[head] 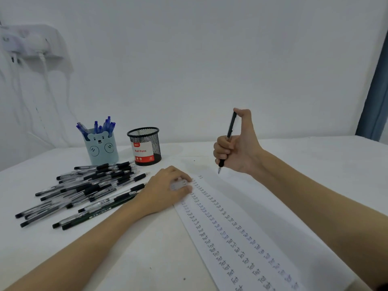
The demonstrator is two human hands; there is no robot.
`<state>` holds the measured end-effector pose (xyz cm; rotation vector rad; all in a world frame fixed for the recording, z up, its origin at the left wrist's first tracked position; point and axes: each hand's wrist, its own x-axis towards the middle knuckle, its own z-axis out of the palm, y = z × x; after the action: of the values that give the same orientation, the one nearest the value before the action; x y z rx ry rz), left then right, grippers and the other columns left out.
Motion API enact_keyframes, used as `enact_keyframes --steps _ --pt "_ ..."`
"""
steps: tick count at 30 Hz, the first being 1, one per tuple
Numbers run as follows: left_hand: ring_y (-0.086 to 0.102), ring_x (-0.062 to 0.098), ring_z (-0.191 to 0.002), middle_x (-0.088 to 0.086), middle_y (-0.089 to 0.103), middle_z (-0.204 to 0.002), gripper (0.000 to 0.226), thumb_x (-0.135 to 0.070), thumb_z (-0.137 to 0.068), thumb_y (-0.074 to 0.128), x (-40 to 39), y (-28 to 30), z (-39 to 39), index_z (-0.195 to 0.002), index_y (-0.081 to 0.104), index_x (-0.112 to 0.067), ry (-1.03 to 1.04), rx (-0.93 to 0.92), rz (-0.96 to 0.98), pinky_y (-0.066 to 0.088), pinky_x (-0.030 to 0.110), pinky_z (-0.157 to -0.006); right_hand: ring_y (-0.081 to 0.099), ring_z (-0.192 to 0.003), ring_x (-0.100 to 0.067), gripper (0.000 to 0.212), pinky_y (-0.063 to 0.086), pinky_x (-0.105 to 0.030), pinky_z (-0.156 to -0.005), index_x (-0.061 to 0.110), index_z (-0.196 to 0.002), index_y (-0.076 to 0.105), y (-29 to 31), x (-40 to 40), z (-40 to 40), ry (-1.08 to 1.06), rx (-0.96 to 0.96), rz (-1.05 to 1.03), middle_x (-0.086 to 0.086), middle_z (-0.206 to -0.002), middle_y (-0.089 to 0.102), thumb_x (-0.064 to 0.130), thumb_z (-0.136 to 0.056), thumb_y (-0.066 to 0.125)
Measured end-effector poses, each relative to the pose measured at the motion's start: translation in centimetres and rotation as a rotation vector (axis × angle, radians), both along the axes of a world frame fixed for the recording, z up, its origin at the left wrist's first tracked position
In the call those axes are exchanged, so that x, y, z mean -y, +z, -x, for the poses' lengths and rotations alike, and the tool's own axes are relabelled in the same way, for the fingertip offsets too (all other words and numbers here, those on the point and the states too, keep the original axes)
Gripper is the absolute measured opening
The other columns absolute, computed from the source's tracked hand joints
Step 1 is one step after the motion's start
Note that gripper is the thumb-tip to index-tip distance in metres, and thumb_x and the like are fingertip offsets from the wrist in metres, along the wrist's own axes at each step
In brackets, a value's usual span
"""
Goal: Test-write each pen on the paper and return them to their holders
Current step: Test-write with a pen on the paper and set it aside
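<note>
The black mesh cup, at about 11 o'clock from the middle of the table, carries a red-and-white label reading "Ball Pens"; the smaller print on it is too small to read. Just at its 9 o'clock stands a pale blue bear-faced holder with roughly seven blue pens sticking up from it. The paper runs from 12 o'clock down toward 5 o'clock and bears three columns of the handwritten word "Test", too many to count. At 9 o'clock a loose heap of black pens, well over a dozen, lies on the table, with one dark green pen at its near edge. The right hand grips one black pen in a closed fist, thumb pressing its top, tip pointing down just above the paper's far end. The left hand rests on the paper's left edge, fingers bent over a small pale object I cannot identify.
</note>
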<state>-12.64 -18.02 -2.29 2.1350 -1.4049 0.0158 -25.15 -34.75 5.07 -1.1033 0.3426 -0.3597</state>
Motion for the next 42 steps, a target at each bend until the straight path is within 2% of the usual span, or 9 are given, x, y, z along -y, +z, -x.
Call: enact_keyframes --steps 5,8,11,15,20,23,28,32,42 --pt "0.050 0.000 -0.109 -0.015 0.055 -0.114 0.027 -0.044 -0.076 0.062 -0.8 0.4 -0.9 -0.102 0.065 -0.039 -0.056 -0.132 -0.033 0.037 0.020 -0.095 0.028 -0.048 -0.016 0.077 0.031 -0.026 -0.057 0.004 -0.064 0.058 -0.8 -0.4 -0.8 0.027 -0.015 0.057 -0.001 -0.052 0.027 0.081 -0.064 0.051" --pt "0.053 -0.004 -0.102 -0.019 0.059 -0.108 0.027 -0.042 -0.073 0.064 -1.1 0.5 -1.3 -0.099 0.069 -0.038 -0.070 -0.166 0.000 0.036 0.009 -0.085 0.042 -0.048 -0.017 0.046 0.039 -0.024 -0.056 -0.004 -0.092 0.066 -0.9 -0.5 -1.4 0.033 -0.052 0.217 -0.004 -0.048 0.049 0.039 -0.093 0.050" --pt "0.058 0.002 -0.092 -0.013 0.063 -0.102 0.014 -0.027 -0.080 0.070 -0.8 0.5 -1.4 -0.094 0.074 -0.030 -0.068 -0.156 0.070 0.037 0.006 -0.074 0.056 -0.064 -0.022 0.054 0.038 -0.030 -0.068 -0.003 -0.099 0.067 -1.0 -0.4 -1.6 0.065 -0.175 0.397 -0.016 -0.082 0.071 0.032 -0.097 0.026" --pt "0.059 0.004 -0.085 -0.010 0.065 -0.098 0.019 -0.009 -0.083 0.065 -0.6 0.3 -1.5 -0.089 0.076 -0.024 -0.063 -0.166 0.121 0.037 0.006 -0.066 0.055 -0.053 -0.026 0.068 0.033 -0.029 -0.055 -0.004 -0.087 0.066 -1.9 -0.4 -2.2 0.044 -0.316 0.622 -0.026 -0.076 0.069 0.045 -0.096 0.019" --pt "0.057 0.000 -0.082 -0.010 0.065 -0.096 0.023 -0.004 -0.082 0.063 -0.5 0.0 -1.3 -0.087 0.076 -0.022 -0.037 -0.151 0.150 0.035 0.004 -0.065 0.049 -0.043 -0.010 0.030 0.036 -0.018 -0.048 0.003 -0.074 0.068 -4.1 -0.8 -4.0 -0.184 -0.207 0.775 -0.001 -0.051 0.061 0.026 -0.089 0.056" --pt "0.058 0.000 -0.083 -0.012 0.065 -0.096 0.020 -0.007 -0.082 0.065 -0.5 0.0 -1.1 -0.088 0.075 -0.023 -0.032 -0.125 0.150 0.035 0.004 -0.067 0.031 -0.031 -0.008 0.033 0.026 -0.015 -0.037 0.005 -0.064 0.058 -4.9 -1.3 -4.7 -0.171 -0.185 0.733 0.003 -0.036 0.042 0.020 -0.091 0.049" --pt "0.058 0.002 -0.085 -0.013 0.064 -0.096 0.015 -0.013 -0.081 0.069 -0.5 0.1 -1.2 -0.088 0.074 -0.025 -0.030 -0.110 0.127 0.033 0.003 -0.067 0.037 -0.034 -0.013 0.038 0.029 -0.018 -0.037 0.007 -0.055 0.051 -5.5 -1.6 -5.3 -0.225 -0.168 0.816 -0.003 -0.044 0.048 0.025 -0.089 0.052" --pt "0.058 0.001 -0.085 -0.012 0.064 -0.096 0.013 -0.015 -0.080 0.070 -0.5 0.1 -1.2 -0.087 0.074 -0.026 -0.027 -0.121 0.129 0.033 0.003 -0.067 0.045 -0.051 -0.018 0.048 0.029 -0.024 -0.049 0.016 -0.039 0.027 -6.6 -1.3 -5.9 -0.352 -0.129 0.987 0.010 -0.030 0.029 0.004 -0.075 0.058" --pt "0.058 -0.001 -0.085 -0.012 0.064 -0.097 0.010 -0.019 -0.081 0.071 -0.5 0.2 -1.1 -0.087 0.074 -0.026 -0.013 -0.123 0.119 0.033 0.002 -0.067 0.046 -0.055 -0.021 0.046 0.030 -0.026 -0.052 0.017 -0.040 0.021 -6.7 -1.3 -5.8 -0.305 -0.086 1.036 0.011 -0.027 0.018 -0.007 -0.069 0.047"
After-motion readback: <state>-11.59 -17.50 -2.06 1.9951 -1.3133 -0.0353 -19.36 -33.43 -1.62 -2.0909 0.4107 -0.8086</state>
